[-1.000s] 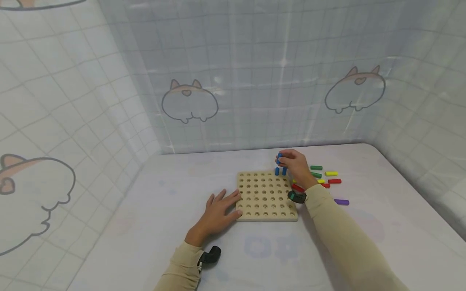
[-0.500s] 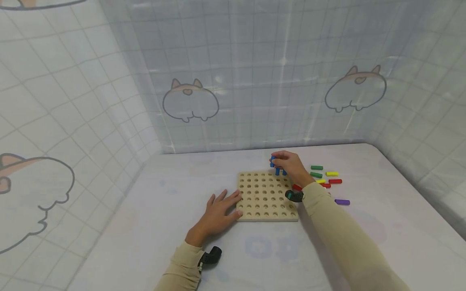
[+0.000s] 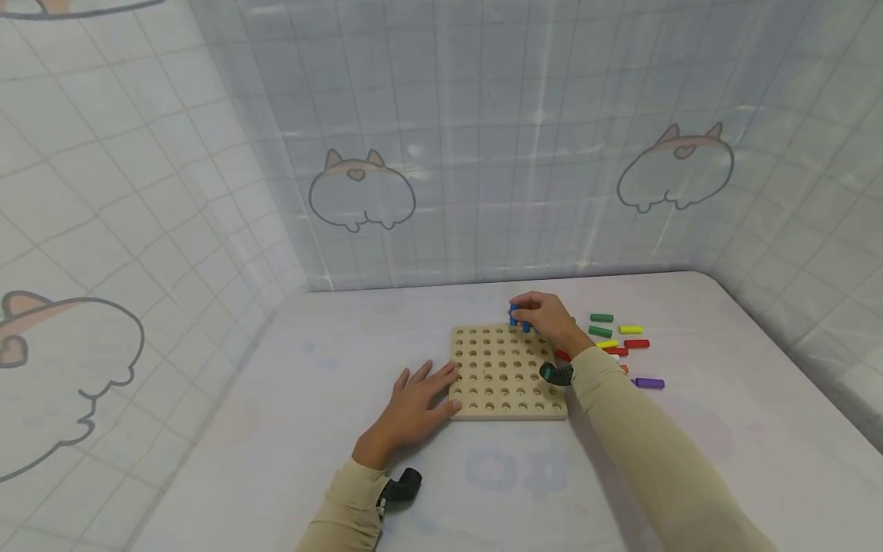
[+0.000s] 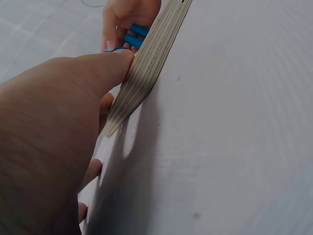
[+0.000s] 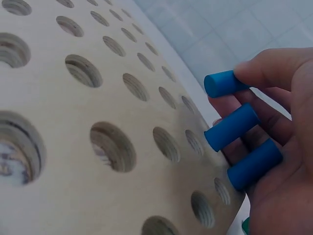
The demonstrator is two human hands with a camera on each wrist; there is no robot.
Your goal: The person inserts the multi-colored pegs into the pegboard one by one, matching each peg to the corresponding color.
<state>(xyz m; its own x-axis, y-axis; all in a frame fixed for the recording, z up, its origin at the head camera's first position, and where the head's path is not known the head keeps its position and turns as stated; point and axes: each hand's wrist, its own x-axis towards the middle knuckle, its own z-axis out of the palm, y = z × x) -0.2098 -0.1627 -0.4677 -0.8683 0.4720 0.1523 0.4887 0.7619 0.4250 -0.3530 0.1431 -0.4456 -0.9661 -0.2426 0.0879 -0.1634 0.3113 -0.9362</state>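
Note:
A square wooden pegboard (image 3: 513, 385) with rows of round holes lies on the table. My left hand (image 3: 414, 402) rests at its left edge, fingers spread and fairly straight, fingertips and thumb touching the board. At the far edge, my right hand (image 3: 548, 318) pinches a blue peg (image 5: 224, 84) between thumb and fingers. That peg is upright over the far row; whether its lower end is inside a hole is hidden in the head view. Two more blue pegs, a nearer one (image 5: 255, 164) and a middle one (image 5: 232, 127), stand in far-row holes beside it, partly behind the right hand.
Loose pegs lie right of the board: green (image 3: 602, 317), yellow (image 3: 631, 330), red (image 3: 637, 344), orange (image 3: 624, 369) and purple (image 3: 650, 383). Some are hidden by the right forearm. A grid-patterned curtain (image 3: 483, 192) rises behind the table (image 3: 331, 368).
My right hand has moved left past the two standing blue pegs and then down, bringing its blue peg to the board's far edge. The left hand stays in place.

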